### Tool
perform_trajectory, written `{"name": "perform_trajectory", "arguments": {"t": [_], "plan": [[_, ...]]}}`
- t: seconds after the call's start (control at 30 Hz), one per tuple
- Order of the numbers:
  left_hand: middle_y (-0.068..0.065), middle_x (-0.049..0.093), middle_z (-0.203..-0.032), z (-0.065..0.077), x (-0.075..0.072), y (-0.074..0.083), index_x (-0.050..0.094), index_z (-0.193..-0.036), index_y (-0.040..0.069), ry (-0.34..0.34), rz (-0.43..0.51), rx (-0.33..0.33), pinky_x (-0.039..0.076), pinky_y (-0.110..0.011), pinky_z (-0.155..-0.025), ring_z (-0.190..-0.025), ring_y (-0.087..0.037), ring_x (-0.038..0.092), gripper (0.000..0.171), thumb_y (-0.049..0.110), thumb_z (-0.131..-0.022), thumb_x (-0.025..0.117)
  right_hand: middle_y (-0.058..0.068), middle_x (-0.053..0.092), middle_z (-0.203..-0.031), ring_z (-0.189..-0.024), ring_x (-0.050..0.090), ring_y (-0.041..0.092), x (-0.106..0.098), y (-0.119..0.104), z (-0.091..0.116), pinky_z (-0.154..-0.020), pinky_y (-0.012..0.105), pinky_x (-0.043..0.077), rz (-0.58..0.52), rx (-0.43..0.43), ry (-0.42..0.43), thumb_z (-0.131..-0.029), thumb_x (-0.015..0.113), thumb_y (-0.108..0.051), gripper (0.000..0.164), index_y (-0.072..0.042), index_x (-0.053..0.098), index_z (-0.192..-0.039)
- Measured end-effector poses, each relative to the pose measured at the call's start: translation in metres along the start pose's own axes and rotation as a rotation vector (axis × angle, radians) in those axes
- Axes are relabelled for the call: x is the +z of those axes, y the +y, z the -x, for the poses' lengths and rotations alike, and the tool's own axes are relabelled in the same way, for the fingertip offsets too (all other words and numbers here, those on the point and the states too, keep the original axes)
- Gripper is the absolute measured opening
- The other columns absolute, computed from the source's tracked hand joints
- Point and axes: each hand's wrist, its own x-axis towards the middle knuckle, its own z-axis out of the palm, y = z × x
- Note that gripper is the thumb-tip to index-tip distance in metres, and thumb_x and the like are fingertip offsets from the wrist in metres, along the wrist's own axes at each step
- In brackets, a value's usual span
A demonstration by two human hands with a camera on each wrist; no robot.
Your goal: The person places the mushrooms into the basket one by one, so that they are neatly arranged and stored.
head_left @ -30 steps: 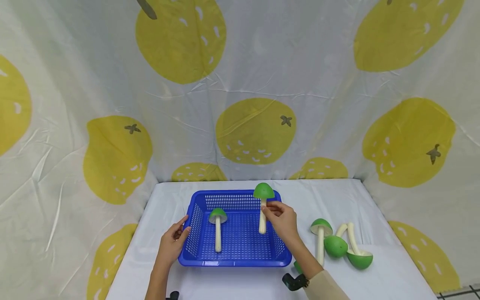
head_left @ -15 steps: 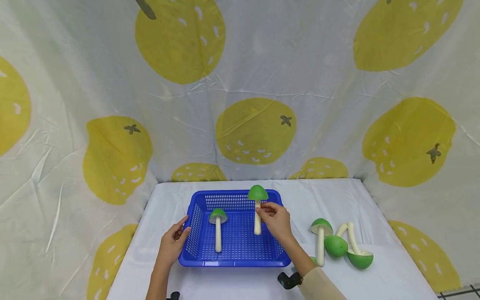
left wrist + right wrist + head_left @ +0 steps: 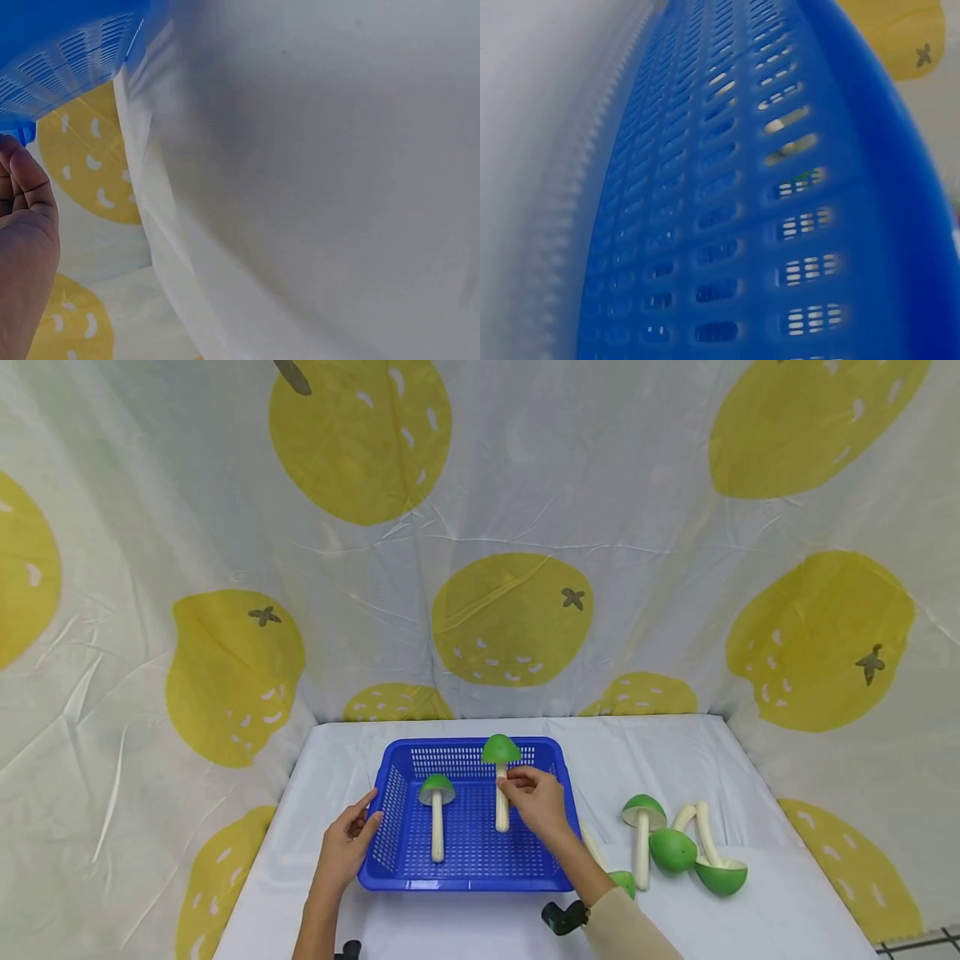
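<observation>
In the head view, a blue plastic basket (image 3: 465, 885) with slotted walls stands on the white-covered table. My left hand (image 3: 343, 843) holds its left rim between thumb and fingers; the left wrist view shows curled fingers (image 3: 31, 180) by the basket's edge (image 3: 26, 133). Over the right half of the basket, my right hand (image 3: 538, 806) pinches the pale stem of a green-capped toy mushroom (image 3: 501, 750), cap upward. Another toy mushroom (image 3: 437, 831) lies inside at the left. The right wrist view holds mostly the basket's slotted wall (image 3: 754, 214); the right hand is out of sight there.
Right of the basket lie several more mushrooms: one with its stem towards me (image 3: 642, 852), one with a rounded green cap (image 3: 672, 851), one cap-down (image 3: 722, 878). Another (image 3: 622, 882) is partly hidden behind the right forearm. A lemon-print curtain (image 3: 645, 610) surrounds the table.
My right hand has moved left with the mushroom, from near the basket's right side further in over it. The left hand and basket have stayed in place.
</observation>
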Motion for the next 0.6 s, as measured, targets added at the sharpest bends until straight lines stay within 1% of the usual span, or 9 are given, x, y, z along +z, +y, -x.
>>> {"name": "perform_trajectory", "arguments": {"t": [0.03, 0.2, 0.37, 0.6], "plan": [[-0.006, 0.062, -0.1, 0.0, 0.0, 0.0, 0.06, -0.147, 0.021, -0.003, 0.004, -0.003, 0.049, -0.02, -0.076, -0.085, -0.012, 0.055, 0.048, 0.035, -0.101, 0.066, 0.011, 0.075, -0.093, -0.076, 0.072, 0.017, 0.001, 0.001, 0.0, -0.072, 0.048, 0.062, 0.001, 0.004, -0.005, -0.091, 0.08, -0.02, 0.024, -0.003, 0.076, -0.108], [-0.007, 0.062, -0.101, -0.001, -0.001, 0.001, 0.059, -0.147, 0.022, -0.01, 0.012, -0.009, 0.048, -0.02, -0.075, -0.084, -0.011, 0.055, 0.048, 0.034, -0.101, 0.067, 0.012, 0.073, -0.092, -0.076, 0.071, 0.016, 0.007, 0.004, 0.0, -0.071, 0.045, 0.062, 0.016, 0.014, -0.025, -0.092, 0.079, -0.019, 0.024, -0.001, 0.076, -0.106], [-0.005, 0.061, -0.1, 0.0, -0.001, 0.001, 0.06, -0.146, 0.023, -0.001, 0.004, -0.013, 0.049, -0.02, -0.075, -0.085, -0.013, 0.056, 0.047, 0.032, -0.101, 0.068, 0.011, 0.072, -0.092, -0.076, 0.071, 0.016, 0.01, 0.005, 0.001, -0.072, 0.046, 0.062, 0.044, 0.034, -0.05, -0.092, 0.078, -0.02, 0.022, -0.002, 0.076, -0.105], [-0.005, 0.062, -0.102, 0.0, 0.0, 0.001, 0.059, -0.147, 0.025, -0.009, 0.0, -0.027, 0.049, -0.02, -0.077, -0.087, -0.014, 0.056, 0.047, 0.033, -0.102, 0.067, 0.011, 0.073, -0.093, -0.073, 0.072, 0.016, 0.018, 0.008, 0.002, -0.071, 0.046, 0.062, 0.085, 0.042, -0.088, -0.092, 0.078, -0.024, 0.025, -0.003, 0.076, -0.107]]}}
